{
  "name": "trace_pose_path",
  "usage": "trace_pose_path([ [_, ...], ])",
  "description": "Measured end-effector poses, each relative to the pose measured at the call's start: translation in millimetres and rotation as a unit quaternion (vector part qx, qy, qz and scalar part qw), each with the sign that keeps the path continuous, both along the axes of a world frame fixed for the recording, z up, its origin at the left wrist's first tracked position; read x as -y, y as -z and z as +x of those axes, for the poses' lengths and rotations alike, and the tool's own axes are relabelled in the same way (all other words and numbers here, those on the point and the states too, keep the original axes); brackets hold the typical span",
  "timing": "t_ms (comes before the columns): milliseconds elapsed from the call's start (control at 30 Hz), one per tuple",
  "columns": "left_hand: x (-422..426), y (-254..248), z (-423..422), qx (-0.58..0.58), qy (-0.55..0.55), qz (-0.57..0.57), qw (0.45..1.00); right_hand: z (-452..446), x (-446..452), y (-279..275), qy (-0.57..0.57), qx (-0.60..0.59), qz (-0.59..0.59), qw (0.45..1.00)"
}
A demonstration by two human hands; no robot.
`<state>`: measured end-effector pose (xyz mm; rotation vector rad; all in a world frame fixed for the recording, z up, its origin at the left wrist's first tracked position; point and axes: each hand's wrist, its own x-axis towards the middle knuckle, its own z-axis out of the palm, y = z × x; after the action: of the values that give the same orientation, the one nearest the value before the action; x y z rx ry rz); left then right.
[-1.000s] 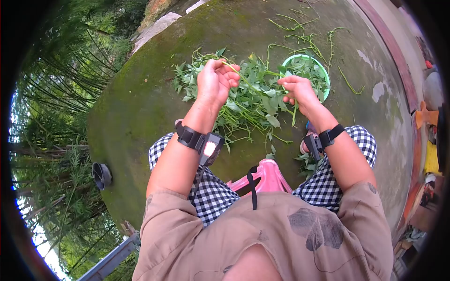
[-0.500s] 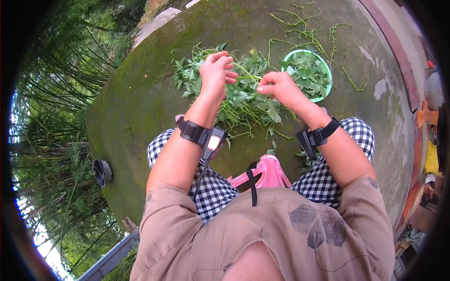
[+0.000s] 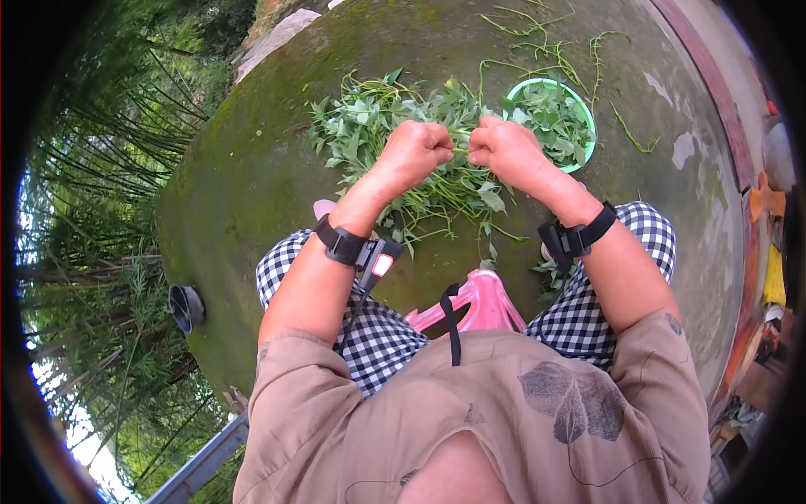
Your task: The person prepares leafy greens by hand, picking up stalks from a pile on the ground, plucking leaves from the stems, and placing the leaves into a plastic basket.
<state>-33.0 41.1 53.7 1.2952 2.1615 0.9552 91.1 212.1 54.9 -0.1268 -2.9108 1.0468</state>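
My left hand (image 3: 417,151) and my right hand (image 3: 501,149) are close together over a pile of leafy green stems (image 3: 357,113). A thin green stem (image 3: 459,132) runs between them, pinched in the closed fingers of each hand. Just right of my right hand, a light green basin (image 3: 594,126) holds loose green leaves (image 3: 550,118). The pile spreads on the ground beneath and beyond both hands.
Bare stems (image 3: 546,50) lie on the mossy concrete (image 3: 243,185) beyond the basin. A pink plastic item (image 3: 483,301) is between my knees. A dark pot (image 3: 186,308) stands at the left near bamboo; assorted objects line the right edge.
My left hand has closed and moved down and right, beside my right hand. My right hand first moved left off the basin, then slightly right. The stem between them now spans a short gap.
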Motion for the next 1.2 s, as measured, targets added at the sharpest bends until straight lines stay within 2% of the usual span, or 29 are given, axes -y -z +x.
trace_pose_path([
  [100, -3, -7, 6, 0.175, -0.098, 0.006, 0.980, -2, 3, -3, -0.006, 0.027, -0.014, 1.000],
  [200, -6, -10, 13, 0.367, -0.179, 0.065, 0.910, -4, 8, 4, 0.007, 0.016, -0.065, 0.998],
  [300, -7, -4, 17, 0.419, -0.236, 0.119, 0.869, -6, 8, 3, 0.031, -0.001, -0.104, 0.994],
  [400, -3, -5, 9, 0.453, -0.263, 0.171, 0.834, -6, 9, 1, 0.034, 0.014, -0.094, 0.995],
  [567, 9, -15, -21, 0.448, -0.309, 0.238, 0.805, -3, 8, 14, 0.018, 0.030, -0.093, 0.995],
  [767, 46, -25, -74, 0.530, -0.234, 0.365, 0.729, 5, -1, 24, 0.030, 0.062, -0.090, 0.994],
  [800, 46, -36, -69, 0.524, -0.244, 0.361, 0.732, 6, -1, 24, 0.032, 0.068, -0.089, 0.993],
  [900, 50, -30, -68, 0.569, -0.146, 0.282, 0.759, 10, -2, 24, 0.023, 0.057, -0.098, 0.993],
  [933, 38, -41, -49, 0.526, -0.220, 0.209, 0.795, 10, -2, 22, 0.019, 0.058, -0.100, 0.993],
  [1033, 19, -38, -12, 0.384, -0.219, 0.024, 0.896, 9, 0, 21, 0.005, 0.057, -0.109, 0.992],
  [1133, 13, -31, 2, 0.396, -0.145, -0.059, 0.905, 7, 2, 17, -0.001, 0.046, -0.120, 0.992],
  [1200, 11, -22, 3, 0.403, -0.147, -0.058, 0.901, 7, 4, 14, -0.001, 0.042, -0.125, 0.991],
])
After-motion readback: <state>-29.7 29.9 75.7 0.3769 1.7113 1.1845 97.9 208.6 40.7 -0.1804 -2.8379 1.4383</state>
